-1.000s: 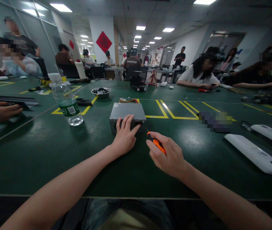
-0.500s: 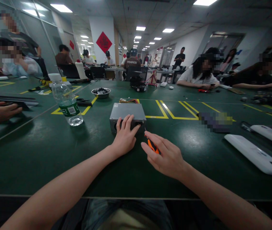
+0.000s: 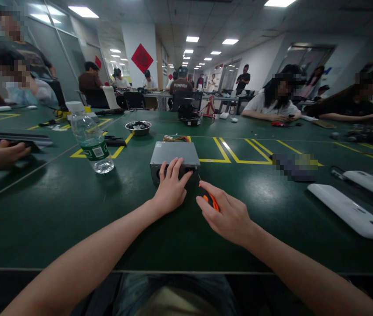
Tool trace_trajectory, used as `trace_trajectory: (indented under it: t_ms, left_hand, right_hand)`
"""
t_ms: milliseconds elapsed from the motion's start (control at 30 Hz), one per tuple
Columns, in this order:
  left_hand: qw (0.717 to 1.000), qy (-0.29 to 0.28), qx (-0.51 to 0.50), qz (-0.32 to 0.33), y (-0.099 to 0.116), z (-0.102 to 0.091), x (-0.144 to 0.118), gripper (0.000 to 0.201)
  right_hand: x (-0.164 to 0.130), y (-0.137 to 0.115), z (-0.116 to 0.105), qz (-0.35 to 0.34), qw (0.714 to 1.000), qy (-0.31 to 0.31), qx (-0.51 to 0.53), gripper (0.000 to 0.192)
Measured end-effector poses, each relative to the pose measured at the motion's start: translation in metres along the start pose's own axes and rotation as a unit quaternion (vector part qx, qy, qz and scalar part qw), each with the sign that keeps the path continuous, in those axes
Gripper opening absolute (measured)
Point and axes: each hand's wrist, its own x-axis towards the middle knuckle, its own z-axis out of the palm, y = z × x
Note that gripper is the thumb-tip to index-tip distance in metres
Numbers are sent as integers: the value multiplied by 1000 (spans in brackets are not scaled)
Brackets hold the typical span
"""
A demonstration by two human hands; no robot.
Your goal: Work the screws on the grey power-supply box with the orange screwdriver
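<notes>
I see the grey metal box [image 3: 174,152] lying flat on the green table [image 3: 58,210], at centre, a little beyond my hands. My left hand [image 3: 170,186] rests on its near face, fingers spread and pressing it down to hold it in place. My right hand [image 3: 227,215] pinches the orange-handled screwdriver [image 3: 210,199] between thumb and forefingers, its thin shaft angled toward the near right corner of the box. I judge the step in hand to be working a screw at that corner; the screw itself is too small to make out. The next move calls for keeping the tip seated square while the left hand braces. A water bottle [image 3: 89,139] stands to the left, well apart.
</notes>
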Motion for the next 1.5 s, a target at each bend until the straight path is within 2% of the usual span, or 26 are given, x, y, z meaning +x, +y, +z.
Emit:
trace_trajectory:
  t_ms: [100, 333, 533, 767, 1033, 1233, 1367, 1500]
  left_hand:
    - [1000, -3, 3, 1, 0, 0, 0, 51]
    - [1000, 0, 4, 2, 1, 0, 1, 48]
    - [1000, 2, 4, 12, 2, -2, 0, 46]
    - [1000, 0, 22, 17, 2, 0, 0, 53]
    - [997, -9, 67, 28, 2, 2, 0, 54]
    - [997, 3, 69, 31, 2, 4, -1, 56]
    - [997, 6, 69, 32, 1, 5, -1, 54]
    - [997, 2, 66, 36, 0, 6, -1, 54]
  right_hand:
    - [-3, 3, 0, 6, 999, 9, -31, 32]
    - [0, 4, -1, 35, 999, 11, -8, 14]
    - [0, 4, -4, 13, 999, 18, -45, 27]
    - [2, 4, -5, 35, 998, 19, -44, 14]
    - [-4, 5, -1, 37, 998, 12, -49, 34]
    - [2, 3, -4, 56, 998, 14, -38, 19]
    - [6, -1, -5, 37, 999, 6, -17, 27]
    - [2, 1, -4, 30, 998, 12, -48, 32]
